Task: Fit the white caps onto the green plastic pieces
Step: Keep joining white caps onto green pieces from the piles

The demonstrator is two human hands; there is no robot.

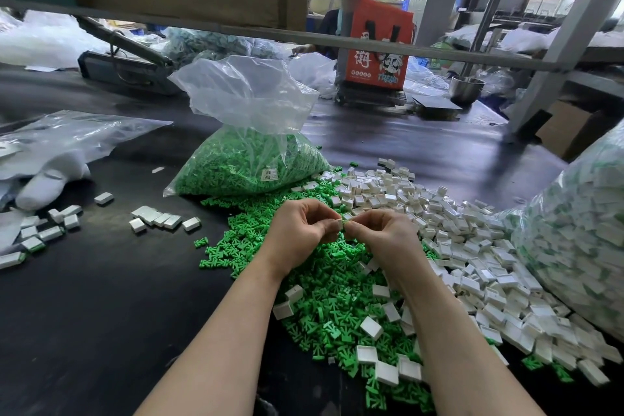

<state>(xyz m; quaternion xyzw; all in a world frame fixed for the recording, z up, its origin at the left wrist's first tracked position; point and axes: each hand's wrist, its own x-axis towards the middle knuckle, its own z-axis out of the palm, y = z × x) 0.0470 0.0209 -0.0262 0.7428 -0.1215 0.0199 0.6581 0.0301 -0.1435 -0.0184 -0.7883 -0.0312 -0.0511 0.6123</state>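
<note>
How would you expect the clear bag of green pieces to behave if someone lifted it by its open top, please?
The bag would probably sag: its film is thin and crumpled. It is likely heavy, being packed full. Pieces might spill, since its top stands open.

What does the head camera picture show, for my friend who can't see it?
Two bare hands, left hand and right hand, pinch a small white plastic cap and green plastic piece together above a loose pile of green plastic pieces. A heap of white plastic caps lies to the right on the dark table.
</note>
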